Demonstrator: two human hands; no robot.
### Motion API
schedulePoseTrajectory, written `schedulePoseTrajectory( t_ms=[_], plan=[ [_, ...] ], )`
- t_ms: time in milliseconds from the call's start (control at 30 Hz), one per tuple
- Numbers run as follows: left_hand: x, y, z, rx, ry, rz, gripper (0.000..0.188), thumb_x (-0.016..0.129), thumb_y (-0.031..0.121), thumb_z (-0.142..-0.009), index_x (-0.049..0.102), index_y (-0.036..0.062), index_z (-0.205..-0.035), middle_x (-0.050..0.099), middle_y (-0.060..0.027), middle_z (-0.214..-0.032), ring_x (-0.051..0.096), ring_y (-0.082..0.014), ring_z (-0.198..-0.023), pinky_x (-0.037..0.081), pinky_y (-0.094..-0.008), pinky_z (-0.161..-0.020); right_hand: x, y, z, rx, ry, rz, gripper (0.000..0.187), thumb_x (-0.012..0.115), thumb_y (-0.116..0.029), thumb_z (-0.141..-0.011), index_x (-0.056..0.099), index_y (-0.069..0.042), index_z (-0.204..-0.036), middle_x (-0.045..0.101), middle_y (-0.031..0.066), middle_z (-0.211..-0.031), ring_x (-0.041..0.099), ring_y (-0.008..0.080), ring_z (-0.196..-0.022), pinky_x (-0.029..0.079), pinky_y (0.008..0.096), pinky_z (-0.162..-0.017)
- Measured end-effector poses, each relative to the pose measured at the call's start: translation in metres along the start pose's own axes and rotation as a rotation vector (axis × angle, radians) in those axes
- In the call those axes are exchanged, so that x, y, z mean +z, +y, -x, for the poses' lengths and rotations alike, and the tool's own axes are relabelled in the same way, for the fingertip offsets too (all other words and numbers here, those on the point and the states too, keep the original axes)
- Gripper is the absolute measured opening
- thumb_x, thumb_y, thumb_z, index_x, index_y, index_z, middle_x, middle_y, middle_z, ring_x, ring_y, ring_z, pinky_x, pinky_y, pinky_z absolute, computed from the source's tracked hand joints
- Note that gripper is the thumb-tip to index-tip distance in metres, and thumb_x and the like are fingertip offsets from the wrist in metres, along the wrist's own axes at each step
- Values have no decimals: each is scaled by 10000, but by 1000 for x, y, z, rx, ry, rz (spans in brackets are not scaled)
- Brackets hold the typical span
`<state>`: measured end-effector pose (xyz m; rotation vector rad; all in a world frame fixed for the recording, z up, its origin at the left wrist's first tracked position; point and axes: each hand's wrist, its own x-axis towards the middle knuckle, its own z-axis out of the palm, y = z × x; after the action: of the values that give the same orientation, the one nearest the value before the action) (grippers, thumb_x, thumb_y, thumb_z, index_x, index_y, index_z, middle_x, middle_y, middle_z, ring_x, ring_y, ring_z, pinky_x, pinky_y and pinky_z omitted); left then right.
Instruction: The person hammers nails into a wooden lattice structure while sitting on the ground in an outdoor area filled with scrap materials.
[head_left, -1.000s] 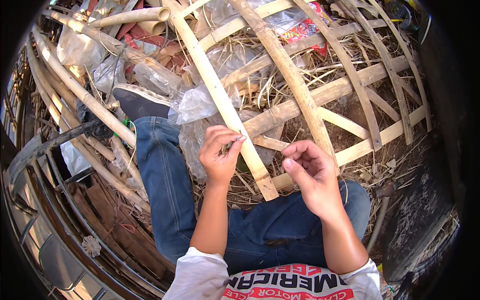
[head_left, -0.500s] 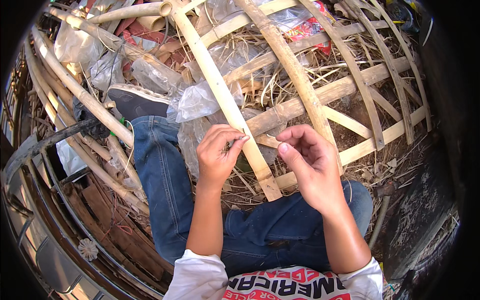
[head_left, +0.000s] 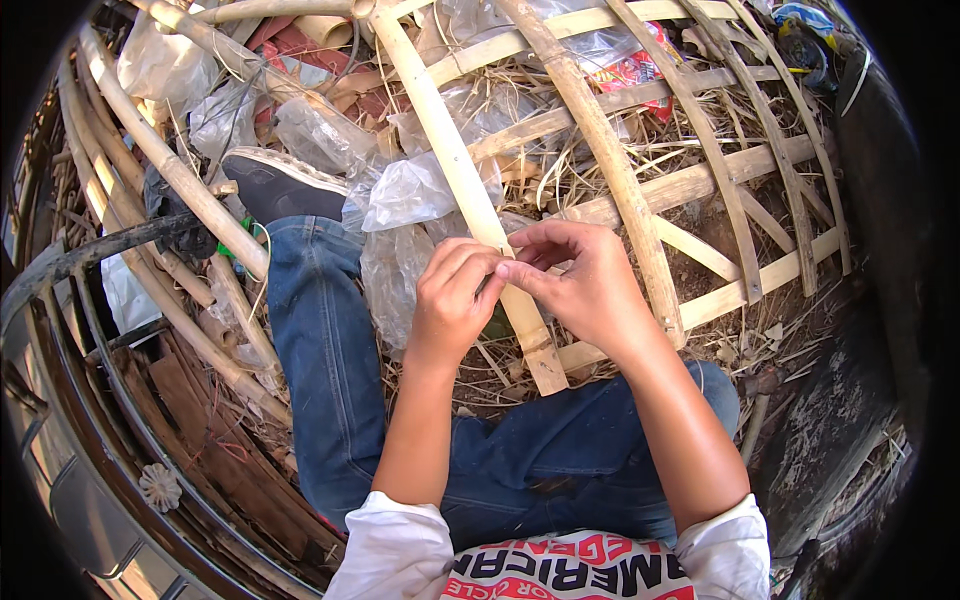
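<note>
My left hand (head_left: 455,297) is closed in a pinch over a pale bamboo strip (head_left: 452,172). Its fingertips meet those of my right hand (head_left: 582,278), which pinches from the other side with its fingers curled. Whatever lies between the fingertips is hidden or too small to name. The strip is part of a lattice of split bamboo that spreads ahead and to the right. Under my hands it runs down to a cut end (head_left: 546,372) just in front of my bent leg. A wider bamboo crosspiece (head_left: 690,190) joins the lattice beyond my right hand.
Clear plastic bags (head_left: 408,190) and dry straw lie under the lattice. My dark shoe (head_left: 285,184) rests at the left, beside long bamboo poles (head_left: 190,180). A curved metal frame (head_left: 110,395) stands at lower left, and a dark slab (head_left: 830,430) at the right.
My right hand has moved left until its fingertips meet those of my left hand. The gap between the hands has closed. The view has shifted slightly.
</note>
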<state>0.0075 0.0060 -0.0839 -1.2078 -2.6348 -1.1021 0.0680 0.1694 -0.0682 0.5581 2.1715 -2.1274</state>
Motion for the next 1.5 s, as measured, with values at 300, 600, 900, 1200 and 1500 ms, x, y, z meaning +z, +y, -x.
schedulePoseTrajectory(
  t_ms=[300,600,900,1200,1500],
  plan=[
    [1,-4,2,-16,73,63,179,783,-14,-676,631,11,-767,614,-83,-792,591,-277,-779,497,-378,-683,2,7,-9,86,-36,13,188,791,-93,-765,727,38,-883,716,130,-773,676,161,-707,537,304,-675],
    [5,-11,6,-37,95,139,183,804,21,-671,638,14,-747,611,-85,-766,593,-267,-730,493,-369,-647,-2,-9,-17,159,-115,113,182,792,-112,-768,721,51,-804,682,97,-689,610,107,-641,498,289,-605],
    [4,-17,5,-19,85,191,205,802,14,-669,606,14,-731,606,-94,-743,596,-281,-708,485,-373,-647,-2,-13,-21,134,-132,164,179,790,-98,-755,718,59,-801,676,104,-669,600,104,-617,494,284,-566],
    [5,-17,4,-6,114,157,173,798,-13,-663,636,2,-720,635,-89,-740,617,-255,-688,489,-343,-617,-2,-14,-22,149,-145,144,174,784,-97,-761,720,58,-809,683,99,-691,605,99,-632,498,275,-573],
    [5,-16,1,0,105,176,184,803,4,-638,633,6,-708,619,-88,-713,598,-248,-659,472,-344,-592,-3,-10,-20,163,-147,131,194,789,-108,-763,720,62,-826,683,109,-697,607,102,-638,495,270,-573]
  ],
)
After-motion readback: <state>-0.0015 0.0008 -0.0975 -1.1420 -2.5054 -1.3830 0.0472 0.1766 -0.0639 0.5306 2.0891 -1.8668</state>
